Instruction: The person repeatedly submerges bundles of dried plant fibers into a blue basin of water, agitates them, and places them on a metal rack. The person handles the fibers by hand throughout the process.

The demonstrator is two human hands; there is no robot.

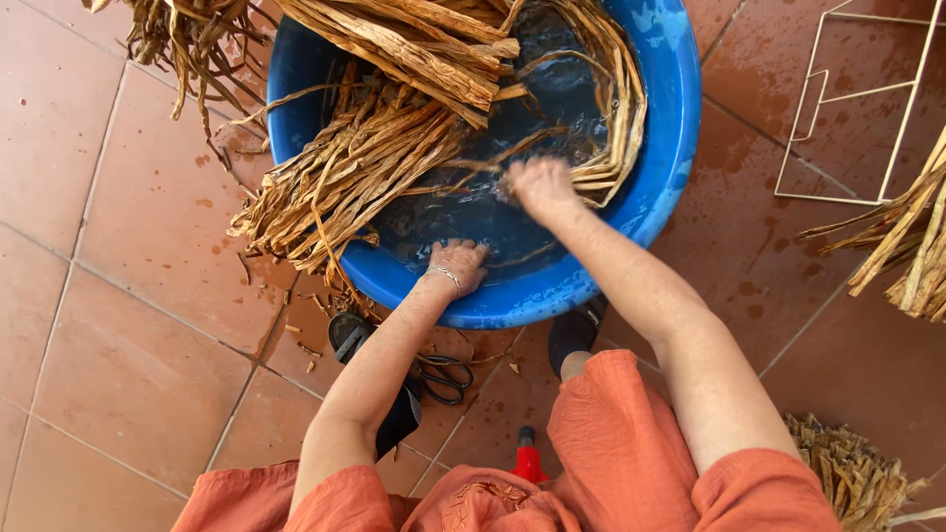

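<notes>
Two hands in frame, both mine, both reaching forward into the blue basin (658, 118). Right hand (540, 185) is in the water, blurred; fingers look curled around the near ends of a few wet dried-leaf strips (609, 108), but I cannot tell how tightly it closes. Those strips run away from the right hand, up and to its right, curving along the basin's inner wall; long axis follows the rim. Left hand (457, 264) sits nearer my body, fingers bent down over the basin's near rim, pressed on it, holding nothing; a bracelet is on that wrist.

Just ahead and left of the left hand lies the large soaked bundle (355, 167), long axis diagonal, near ends draped over the rim, far ends toward the basin centre. Left hand is the nearer one to this bundle; right hand is nearer the rim strips.

Further out: scissors (445, 377) on the wet tile floor (138, 227) beneath the left forearm, a white wire frame (857, 99) well right of the basin, more dry strips (912, 246) beside it, and a trimmed bundle (852, 473) by my right elbow.
</notes>
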